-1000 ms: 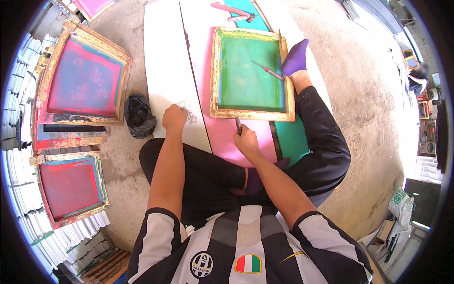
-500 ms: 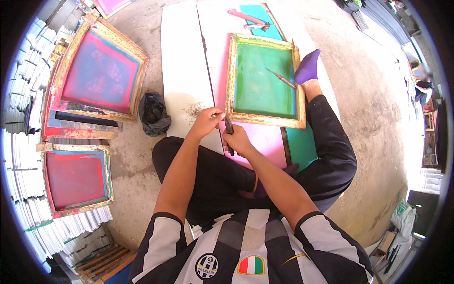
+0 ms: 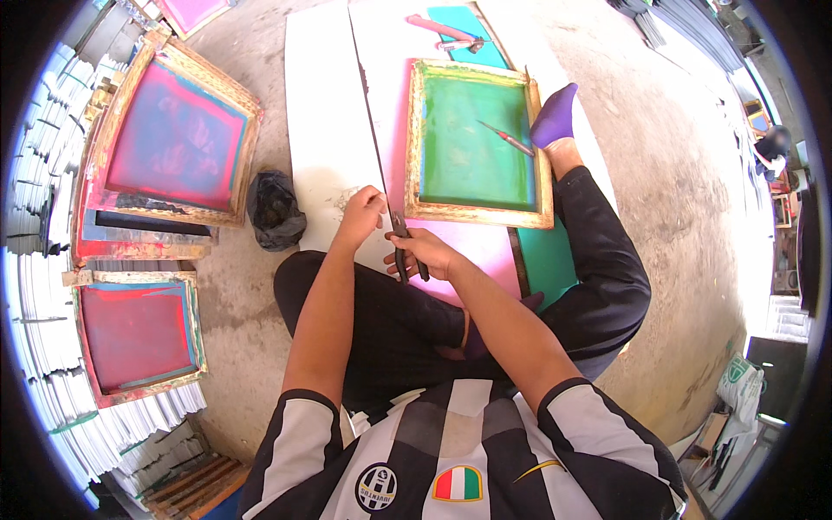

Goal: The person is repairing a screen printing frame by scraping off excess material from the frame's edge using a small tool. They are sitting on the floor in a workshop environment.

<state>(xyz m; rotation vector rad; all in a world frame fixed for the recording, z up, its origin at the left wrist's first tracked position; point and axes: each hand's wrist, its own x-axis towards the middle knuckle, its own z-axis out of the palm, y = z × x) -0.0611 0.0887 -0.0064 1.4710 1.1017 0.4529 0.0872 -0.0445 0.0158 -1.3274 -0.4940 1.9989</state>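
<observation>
In my right hand point(image 3: 431, 252) is a pair of dark pliers point(image 3: 400, 227), its handles spread apart and its jaws pointing away from me. My left hand point(image 3: 360, 217) is just left of the jaws, with its fingers curled together over the white board point(image 3: 319, 113). Whatever those fingers may hold is too small to make out. Small dark bits point(image 3: 340, 199) lie scattered on the board, partly behind that hand. Just beyond the pliers lies a wooden frame point(image 3: 477, 217) with green mesh, and a thin red-handled tool point(image 3: 513, 142) rests on it.
A black plastic bag point(image 3: 276, 212) sits left of the board. More screen frames point(image 3: 178, 130) lean at the left beside stacked white sheets point(image 3: 39, 321). My purple-socked foot point(image 3: 555, 117) touches the green frame's right side. A red-handled tool point(image 3: 446, 29) lies at the far end.
The pliers' handles have spread, and my right hand's fingers have loosened around them. My left hand has drawn slightly left of the jaws. The whole view has shifted a little.
</observation>
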